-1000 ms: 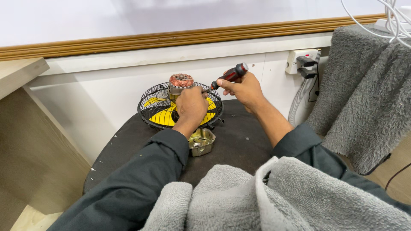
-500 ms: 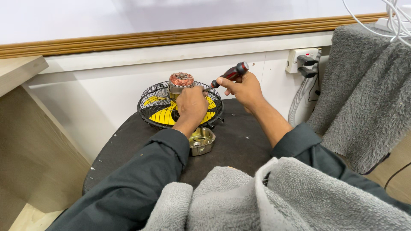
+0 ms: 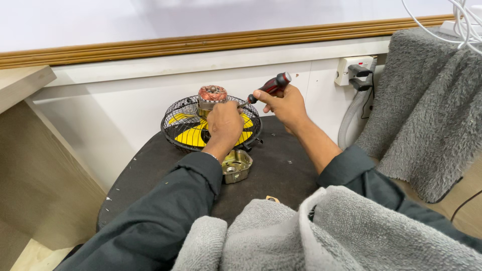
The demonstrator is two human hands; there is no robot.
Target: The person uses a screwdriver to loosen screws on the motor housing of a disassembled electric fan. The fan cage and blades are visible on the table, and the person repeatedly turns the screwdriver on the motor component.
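Little has shifted in the past second: both hands stay on the small fan, the screwdriver's handle tipped a touch higher than before. Nearest the camera, a grey fleece blanket [image 3: 301, 236] covers the person's lap, with dark sleeves reaching forward over a round black table [image 3: 150, 175]. On that table, just behind the left wrist, lies a brass-coloured metal housing [image 3: 236, 165], open side up. Beyond it, the left hand [image 3: 224, 124] is closed over the top of the black wire fan guard [image 3: 178, 125], which sits on the table's far edge with yellow blades [image 3: 188, 134] showing through the mesh. A copper-wound motor [image 3: 212, 94] rises from the guard just beyond the knuckles. The right hand [image 3: 283, 104] grips a red-and-black screwdriver [image 3: 268, 87], its tip angled down toward the motor. Behind, a white wall socket [image 3: 354, 70] holds black plugs.
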